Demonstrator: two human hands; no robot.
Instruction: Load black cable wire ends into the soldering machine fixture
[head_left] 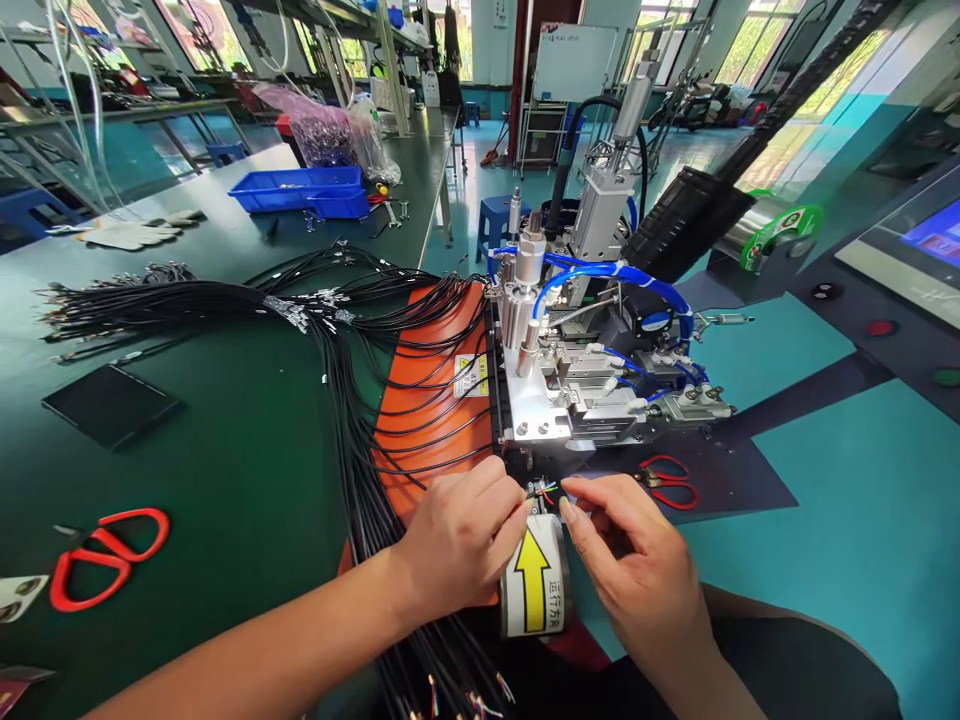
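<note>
My left hand [476, 520] is closed in a pinch on a black cable, most of which its fingers hide. Thin coloured wires [547, 491], red, green and white among them, fan out from the cable's end. Just right of the wire tips is my right hand [637, 550], its thumb and forefinger apart and nothing visible between them. Both hands are over a motor-like cylinder [553, 600] with a yellow arrow label, at the near end of a metal machine [536, 400]. More black cables [352, 420] run across an orange sheet [427, 350] beside my left hand.
Red-handled scissors [112, 555] lie on the green table at left, near a black flat box [111, 405]. Another red-handled tool [667, 482] rests right of the machine. A blue tray [300, 192], a wire spool [776, 235] and a control panel [892, 290] stand farther out.
</note>
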